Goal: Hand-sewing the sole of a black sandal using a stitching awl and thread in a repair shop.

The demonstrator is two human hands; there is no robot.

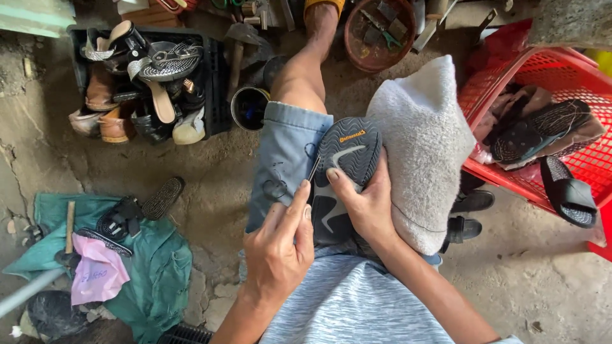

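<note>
The person sat on the ground with a shoe point(341, 181) resting sole-up on the left thigh, against the blue denim shorts point(287, 159). The right hand point(363, 204) gripped the shoe from the side, thumb pressed on the dark grey sole near its toe end, steadying it. The left hand point(277, 251) was pinched around a thin metal tool point(313, 169), its tip touching the edge of the sole just beside the right thumb. A grey towel point(424, 150) was draped over the right knee, lying against the shoe and the right wrist. To the left on the concrete floor stood a black crate point(213, 95) filled with sandals and shoes, and nearer lay a green cloth point(156, 274) carrying a black sandal point(162, 197), a hammer point(69, 232) and a pink slip of paper point(99, 274). A dark tin can point(248, 108) stood beside the left knee. On the right, a red plastic basket point(548, 70) held more footwear, with a black slide sandal point(567, 191) hanging over its rim.
</note>
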